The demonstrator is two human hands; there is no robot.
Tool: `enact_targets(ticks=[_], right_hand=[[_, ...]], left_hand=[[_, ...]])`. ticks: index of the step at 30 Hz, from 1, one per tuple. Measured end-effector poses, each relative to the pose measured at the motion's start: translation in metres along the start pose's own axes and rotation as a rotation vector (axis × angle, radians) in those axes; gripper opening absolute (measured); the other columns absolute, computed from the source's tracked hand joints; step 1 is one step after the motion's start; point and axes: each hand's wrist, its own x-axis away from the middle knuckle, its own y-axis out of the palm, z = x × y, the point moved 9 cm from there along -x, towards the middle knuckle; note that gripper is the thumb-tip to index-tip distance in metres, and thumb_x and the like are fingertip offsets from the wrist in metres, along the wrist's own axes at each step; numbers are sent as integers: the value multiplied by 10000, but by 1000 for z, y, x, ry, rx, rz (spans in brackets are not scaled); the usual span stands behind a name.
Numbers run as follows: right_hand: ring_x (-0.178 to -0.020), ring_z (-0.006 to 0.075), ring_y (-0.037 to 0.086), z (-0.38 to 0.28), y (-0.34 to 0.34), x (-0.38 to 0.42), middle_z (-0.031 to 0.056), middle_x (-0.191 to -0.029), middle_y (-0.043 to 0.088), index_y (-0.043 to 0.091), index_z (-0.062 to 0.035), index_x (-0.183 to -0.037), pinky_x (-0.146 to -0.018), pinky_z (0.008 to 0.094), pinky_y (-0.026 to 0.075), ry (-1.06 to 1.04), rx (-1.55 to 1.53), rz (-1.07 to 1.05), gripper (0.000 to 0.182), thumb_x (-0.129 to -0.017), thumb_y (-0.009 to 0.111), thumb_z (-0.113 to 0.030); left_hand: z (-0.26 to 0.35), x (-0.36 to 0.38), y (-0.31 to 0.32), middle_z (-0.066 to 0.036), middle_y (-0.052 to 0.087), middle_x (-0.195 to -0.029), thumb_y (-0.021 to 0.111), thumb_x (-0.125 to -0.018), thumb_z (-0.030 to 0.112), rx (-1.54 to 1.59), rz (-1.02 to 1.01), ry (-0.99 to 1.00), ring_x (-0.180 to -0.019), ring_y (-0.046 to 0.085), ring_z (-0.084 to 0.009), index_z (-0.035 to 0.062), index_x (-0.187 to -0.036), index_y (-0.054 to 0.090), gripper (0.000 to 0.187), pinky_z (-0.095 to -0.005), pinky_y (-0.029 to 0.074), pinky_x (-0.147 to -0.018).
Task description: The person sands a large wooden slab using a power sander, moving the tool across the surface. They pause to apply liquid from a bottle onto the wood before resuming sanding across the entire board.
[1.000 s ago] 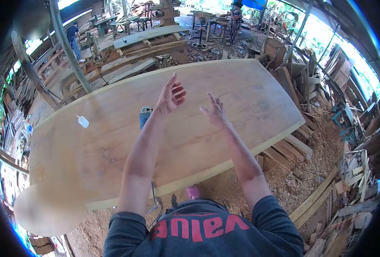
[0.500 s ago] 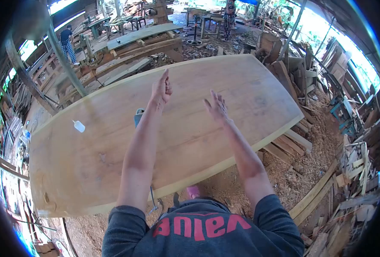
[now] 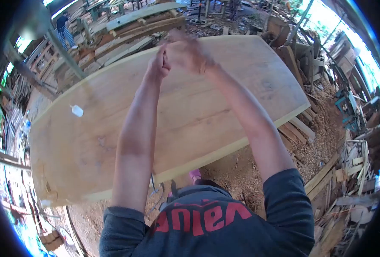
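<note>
Both of my hands are raised over the far part of a broad wooden slab (image 3: 207, 124) with pale edges. My left hand (image 3: 162, 63) has its fingers curled in; what they hold, if anything, is hidden. My right hand (image 3: 188, 53) is smeared by motion and overlaps the left hand's fingertips in this view. On the slab's left side lies a small white squeeze bottle (image 3: 77, 111). A cord (image 3: 154, 184) hangs at the near edge, below my left forearm.
Planks and beams (image 3: 143, 28) lie stacked beyond the slab. Another person (image 3: 64, 32) stands at the far left, by a wooden post (image 3: 66, 53). Wood scraps (image 3: 348, 171) and sawdust (image 3: 322, 124) cover the ground to the right.
My right hand has swung up and left, up to my left hand. The camera view has shifted slightly. The blue-green tool beside my left forearm no longer shows.
</note>
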Motion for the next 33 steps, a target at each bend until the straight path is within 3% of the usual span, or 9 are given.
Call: enact_targets(ticks=[2,11,16,22,26,28,30,32,33], right_hand=[[-1373,382,263,102,-10,57,215,-1482,288,234,-229,-1487,-1064,526,294,1044,317,131,792,-854,563,-574],[-1259,361,440,-20,-28,52,189,-1347,483,439,-40,-1360,-1017,466,362,785,-73,152,558,-883,619,-267],[-1263,358,456,-194,-36,141,206,-1321,513,522,14,-1269,-1039,445,354,873,-475,70,458,-839,627,-101],[-1264,379,453,-289,-22,130,220,-1331,492,540,6,-1236,-1039,475,352,380,-537,43,487,-823,647,-229],[-1269,392,437,-293,-20,142,228,-1356,461,510,-34,-1294,-1043,536,321,480,-603,151,548,-842,625,-323],[-1299,402,386,-316,-26,128,232,-1390,413,473,-39,-1334,-1061,554,277,253,-546,134,580,-862,600,-350],[-1325,414,337,-294,21,147,239,-1416,370,456,-32,-1344,-1075,559,241,648,-534,-154,613,-862,597,-382],[-1341,433,299,-303,2,141,243,-1429,348,454,-19,-1339,-1071,565,236,552,-544,42,675,-841,611,-447],[-1343,438,291,-310,11,141,244,-1438,332,451,-9,-1336,-1068,563,238,526,-485,-66,701,-831,619,-466]], left_hand=[[7,10,1,92,331,-482,728,-826,354,33,-12,-31,-364,245,-43,192,-672,463,347,-202,173,-341],[-28,137,-9,97,368,-519,624,-905,315,-138,-90,2,-417,345,-21,172,-700,492,283,-203,234,-361],[-184,321,-80,47,413,-539,634,-898,344,-234,-14,-632,-407,378,-56,165,-688,488,313,-217,274,-348],[-247,360,-107,71,380,-610,558,-949,342,121,42,-767,-463,331,-2,137,-774,493,277,-180,226,-383],[-255,370,-124,-67,613,-829,610,-857,171,118,-114,-819,-761,587,-179,41,-966,587,171,-306,482,-658],[-188,373,-65,-58,635,-956,508,-940,184,-656,-771,74,-862,647,-157,47,-1147,583,260,-273,548,-649],[-215,363,-78,-46,624,-936,500,-944,152,-468,-690,-22,-820,644,-144,56,-1154,572,242,-274,549,-630],[-225,381,-92,-57,621,-990,500,-949,157,111,-98,-784,-850,641,-144,62,-1185,549,258,-265,554,-656],[-274,371,-136,-67,620,-1000,543,-941,209,149,-295,-822,-884,638,-138,65,-1189,543,287,-234,552,-671]])
